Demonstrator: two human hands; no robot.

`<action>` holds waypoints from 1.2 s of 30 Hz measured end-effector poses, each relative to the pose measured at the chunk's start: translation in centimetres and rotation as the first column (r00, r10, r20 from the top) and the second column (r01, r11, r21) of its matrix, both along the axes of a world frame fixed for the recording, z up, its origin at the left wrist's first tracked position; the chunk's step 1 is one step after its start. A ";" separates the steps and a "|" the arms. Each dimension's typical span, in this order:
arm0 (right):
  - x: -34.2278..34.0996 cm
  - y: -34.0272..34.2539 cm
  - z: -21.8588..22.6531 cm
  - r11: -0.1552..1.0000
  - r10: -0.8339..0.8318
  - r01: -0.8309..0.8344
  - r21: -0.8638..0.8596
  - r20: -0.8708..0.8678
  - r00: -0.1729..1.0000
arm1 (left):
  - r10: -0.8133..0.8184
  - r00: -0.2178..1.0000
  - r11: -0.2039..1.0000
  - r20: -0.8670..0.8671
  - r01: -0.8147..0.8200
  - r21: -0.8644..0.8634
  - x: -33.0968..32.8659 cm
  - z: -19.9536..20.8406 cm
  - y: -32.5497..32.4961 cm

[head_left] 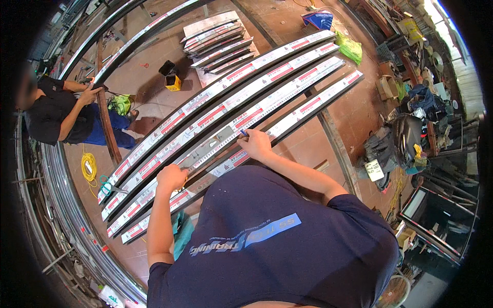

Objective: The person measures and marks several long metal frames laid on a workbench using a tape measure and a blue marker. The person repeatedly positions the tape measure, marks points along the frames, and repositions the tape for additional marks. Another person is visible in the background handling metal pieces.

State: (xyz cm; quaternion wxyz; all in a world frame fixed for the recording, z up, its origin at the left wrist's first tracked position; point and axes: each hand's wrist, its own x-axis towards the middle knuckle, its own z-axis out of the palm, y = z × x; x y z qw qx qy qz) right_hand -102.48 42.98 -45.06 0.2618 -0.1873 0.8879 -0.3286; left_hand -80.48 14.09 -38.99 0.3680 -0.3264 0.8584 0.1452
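Four long metal profiles with white and red protective film lie side by side in front of me, on crossbars. My right hand [256, 145] is closed in a pinch on a blue pen [243, 133], its tip over the third profile [277, 100] from the far side. A pale strip with dark marks, like a tape measure blade [215, 149], runs along that profile's near edge. My left hand [172, 179] is closed at the same profile's left part, with a bit of yellow showing below the fingers; what it grips is mostly hidden. The nearest profile [318, 104] passes close to my body.
Scissors [110, 188] with teal handles lie on the profiles' left ends. Beyond are a stack of short profiles [221, 38] and a yellow-black box [172, 82]. At left, a co-worker [56, 110] handles another profile near a coiled yellow cord [89, 167]. Clutter lines the right side.
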 end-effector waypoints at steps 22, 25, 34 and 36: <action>-11.0 1.3 -0.1 0.575 -0.285 0.652 -0.494 0.626 0.726 | 0.287 0.948 0.954 -0.139 -0.270 0.131 6.1 0.4 4.9; -10.0 -1.7 0.8 0.693 -0.187 0.571 -0.441 0.654 0.733 | 0.309 0.942 0.939 -0.128 -0.281 0.199 8.6 -1.1 4.5; -4.3 -5.4 2.2 0.910 0.372 -0.381 -0.164 -0.079 0.925 | 0.711 0.660 0.700 -0.244 -0.696 0.158 17.3 -0.2 2.9; -4.6 -4.8 2.6 0.836 0.530 -0.547 -0.044 -0.194 0.825 | 0.628 0.711 0.742 -0.318 -0.670 -0.034 19.3 0.6 2.7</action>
